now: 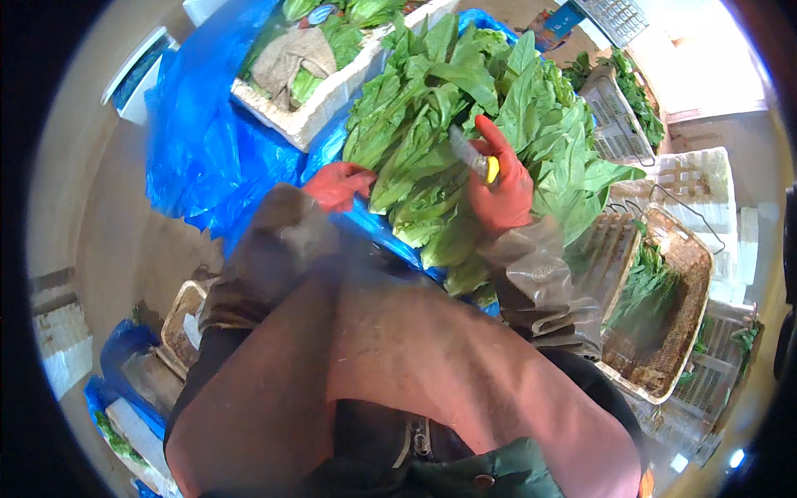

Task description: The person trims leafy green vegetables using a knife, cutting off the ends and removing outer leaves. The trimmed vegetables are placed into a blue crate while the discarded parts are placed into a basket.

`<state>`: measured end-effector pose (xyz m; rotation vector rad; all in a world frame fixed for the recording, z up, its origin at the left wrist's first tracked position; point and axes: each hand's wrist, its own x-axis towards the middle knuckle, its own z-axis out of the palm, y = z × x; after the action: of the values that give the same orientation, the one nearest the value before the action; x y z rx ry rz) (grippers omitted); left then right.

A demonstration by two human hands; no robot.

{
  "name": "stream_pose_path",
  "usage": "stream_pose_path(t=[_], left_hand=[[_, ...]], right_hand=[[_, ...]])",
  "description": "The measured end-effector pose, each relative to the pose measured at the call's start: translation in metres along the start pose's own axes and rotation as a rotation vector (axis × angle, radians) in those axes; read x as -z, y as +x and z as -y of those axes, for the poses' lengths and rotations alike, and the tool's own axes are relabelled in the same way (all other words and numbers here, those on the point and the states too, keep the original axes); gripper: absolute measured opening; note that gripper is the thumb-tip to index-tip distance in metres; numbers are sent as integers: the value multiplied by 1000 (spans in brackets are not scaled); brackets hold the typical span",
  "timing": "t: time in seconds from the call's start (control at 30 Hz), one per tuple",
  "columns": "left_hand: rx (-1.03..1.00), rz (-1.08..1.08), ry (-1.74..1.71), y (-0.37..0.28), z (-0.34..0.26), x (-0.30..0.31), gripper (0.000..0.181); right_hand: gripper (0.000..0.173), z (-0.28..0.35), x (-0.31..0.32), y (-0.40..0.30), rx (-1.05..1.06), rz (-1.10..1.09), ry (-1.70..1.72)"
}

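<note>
A large heap of long-leaved green lettuce (417,137) lies before me on blue plastic sheeting (205,137). My right hand (504,193), in a red rubber glove, grips a small knife (467,149) over the heap. Its handle shows yellow, the blade is smeared, and it points up and to the left. One finger of that hand stretches away from the handle. At the heap's left edge is my left hand (336,187), gloved in red too, its fingers bent against the outer leaves. Whether those fingers pinch a leaf cannot be made out.
Beyond the left hand stands a white foam box (311,109) with greens and a brown cloth (296,59). To the right are a dirty plastic basket (660,336) holding leafy stems and a white crate (613,112) of greens. A pink apron (411,355) covers my lap.
</note>
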<state>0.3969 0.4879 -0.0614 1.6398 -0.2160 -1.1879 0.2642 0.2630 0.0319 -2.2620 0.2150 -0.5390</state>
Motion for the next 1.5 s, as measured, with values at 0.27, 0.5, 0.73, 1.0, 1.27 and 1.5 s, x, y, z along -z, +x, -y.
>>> stream_pose_path(t=[0.27, 0.5, 0.73, 1.0, 1.27, 1.5], left_hand=[[-27, -113, 148, 2, 2, -20, 38], [-663, -433, 368, 1, 11, -42, 27], [-492, -294, -303, -12, 26, -19, 36], [-364, -279, 54, -14, -6, -32, 41], [-416, 67, -364, -20, 0, 9, 42], [-626, -260, -575, -25, 0, 46, 39]], right_hand=[[52, -16, 27, 16, -346, -140, 655], [51, -35, 47, 16, -453, -280, 907], [50, -31, 47, 12, -450, -317, 840], [50, -36, 47, 10, -403, -291, 850], [50, -36, 48, 6, -363, -279, 866], [50, -34, 48, 5, -371, -296, 865]])
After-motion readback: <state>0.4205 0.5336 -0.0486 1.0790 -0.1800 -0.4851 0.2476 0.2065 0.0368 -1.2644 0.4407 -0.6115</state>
